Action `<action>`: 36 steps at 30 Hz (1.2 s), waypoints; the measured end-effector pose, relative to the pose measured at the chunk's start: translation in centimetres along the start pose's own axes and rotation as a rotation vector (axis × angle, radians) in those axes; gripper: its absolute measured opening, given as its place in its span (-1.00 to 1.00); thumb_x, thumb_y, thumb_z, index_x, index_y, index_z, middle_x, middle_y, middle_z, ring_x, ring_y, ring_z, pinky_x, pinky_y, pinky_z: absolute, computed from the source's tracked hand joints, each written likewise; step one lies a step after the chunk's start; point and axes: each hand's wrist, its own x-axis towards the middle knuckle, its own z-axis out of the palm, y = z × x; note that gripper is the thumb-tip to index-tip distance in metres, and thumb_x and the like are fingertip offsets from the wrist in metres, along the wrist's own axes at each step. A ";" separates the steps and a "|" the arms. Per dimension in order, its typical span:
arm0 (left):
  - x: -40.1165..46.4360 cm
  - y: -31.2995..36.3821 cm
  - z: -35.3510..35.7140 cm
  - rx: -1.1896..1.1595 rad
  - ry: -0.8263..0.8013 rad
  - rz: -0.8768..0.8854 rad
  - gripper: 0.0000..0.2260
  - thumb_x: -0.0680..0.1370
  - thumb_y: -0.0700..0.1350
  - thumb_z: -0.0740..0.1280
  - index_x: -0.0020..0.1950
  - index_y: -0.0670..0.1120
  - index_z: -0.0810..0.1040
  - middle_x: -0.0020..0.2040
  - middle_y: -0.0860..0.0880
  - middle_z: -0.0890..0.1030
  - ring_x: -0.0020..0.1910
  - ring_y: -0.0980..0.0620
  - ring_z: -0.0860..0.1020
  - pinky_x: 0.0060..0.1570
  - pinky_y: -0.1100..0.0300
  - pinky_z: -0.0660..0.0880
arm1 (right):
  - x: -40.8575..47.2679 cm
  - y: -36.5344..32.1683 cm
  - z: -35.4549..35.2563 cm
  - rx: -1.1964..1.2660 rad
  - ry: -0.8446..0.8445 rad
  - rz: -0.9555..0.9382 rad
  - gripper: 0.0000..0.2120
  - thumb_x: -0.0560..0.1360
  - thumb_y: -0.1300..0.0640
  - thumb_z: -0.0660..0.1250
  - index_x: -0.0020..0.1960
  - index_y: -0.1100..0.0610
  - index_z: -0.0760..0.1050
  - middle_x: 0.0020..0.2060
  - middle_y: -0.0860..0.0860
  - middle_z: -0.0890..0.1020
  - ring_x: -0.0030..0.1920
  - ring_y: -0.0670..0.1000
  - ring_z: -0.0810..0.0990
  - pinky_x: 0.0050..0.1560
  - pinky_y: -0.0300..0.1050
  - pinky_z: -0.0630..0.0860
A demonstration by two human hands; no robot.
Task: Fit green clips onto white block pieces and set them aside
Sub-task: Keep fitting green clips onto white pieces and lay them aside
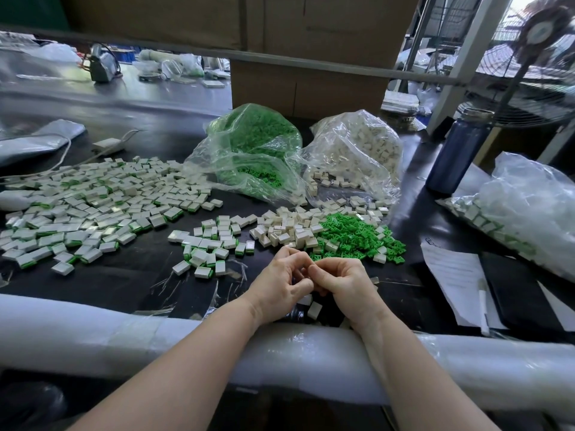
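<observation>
Where hands [314, 283] meet, pieces [313, 309] beneath.

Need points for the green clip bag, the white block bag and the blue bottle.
green clip bag [249, 141], head view, on the green mass inside the upper bag
white block bag [361, 144], head view, mid bag face
blue bottle [457, 150], head view, mid body

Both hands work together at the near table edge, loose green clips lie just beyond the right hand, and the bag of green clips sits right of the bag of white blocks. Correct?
Not quite: the head view shows the bag of green clips left of the bag of white blocks. The rest holds.
</observation>
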 end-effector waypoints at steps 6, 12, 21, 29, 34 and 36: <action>0.1 -0.2 0.0 -0.003 0.005 -0.002 -0.81 0.46 -0.30 0.29 -0.18 0.00 0.47 0.00 -0.01 0.39 -0.12 -0.02 0.48 0.00 0.13 0.50 | -0.1 -0.1 0.0 0.011 -0.021 0.018 -0.86 0.50 0.29 0.31 -0.18 0.21 0.62 -0.42 0.04 0.58 -0.40 -0.11 0.49 -0.34 -0.30 0.45; 0.0 -0.2 0.1 -0.009 -0.014 0.006 -0.78 0.46 -0.30 0.28 -0.20 0.03 0.46 0.00 -0.01 0.38 -0.19 0.08 0.44 -0.05 0.14 0.48 | -0.2 -0.2 0.0 -0.021 0.025 0.010 -0.87 0.49 0.34 0.31 -0.20 0.31 0.60 -0.50 -0.01 0.53 -0.48 -0.15 0.43 -0.40 -0.32 0.39; 0.1 -0.3 0.1 0.012 -0.023 0.012 -0.82 0.46 -0.26 0.29 -0.20 0.04 0.47 -0.02 0.02 0.38 -0.17 0.06 0.45 -0.01 0.06 0.51 | -0.1 -0.2 0.0 -0.039 0.046 0.010 -0.83 0.48 0.32 0.32 -0.26 0.26 0.60 -0.47 0.11 0.48 -0.45 -0.07 0.38 -0.39 -0.24 0.33; 0.1 -0.1 0.0 0.026 -0.029 -0.004 -0.89 0.47 -0.24 0.30 -0.13 -0.02 0.50 -0.02 0.05 0.38 -0.16 0.06 0.47 0.03 0.00 0.52 | -0.1 -0.1 0.1 -0.017 0.046 0.020 -0.84 0.49 0.31 0.32 -0.24 0.27 0.61 -0.52 -0.01 0.53 -0.49 -0.14 0.43 -0.41 -0.31 0.38; 0.0 -0.1 -0.1 0.002 0.024 0.010 -0.91 0.48 -0.29 0.28 -0.05 -0.16 0.52 -0.03 0.04 0.37 -0.08 -0.06 0.50 0.07 0.08 0.50 | -0.1 -0.1 0.3 0.049 0.022 0.003 -0.84 0.51 0.23 0.31 -0.21 0.19 0.61 -0.47 -0.04 0.59 -0.42 -0.14 0.53 -0.36 -0.31 0.47; 0.0 -0.1 -0.2 -0.025 0.054 0.016 -0.94 0.51 -0.25 0.32 -0.05 -0.13 0.53 0.02 0.01 0.38 -0.05 -0.02 0.49 0.08 0.15 0.50 | 0.0 0.0 0.4 0.031 0.028 -0.001 -0.81 0.53 0.17 0.26 -0.19 0.18 0.60 -0.45 -0.05 0.60 -0.40 -0.14 0.54 -0.34 -0.30 0.49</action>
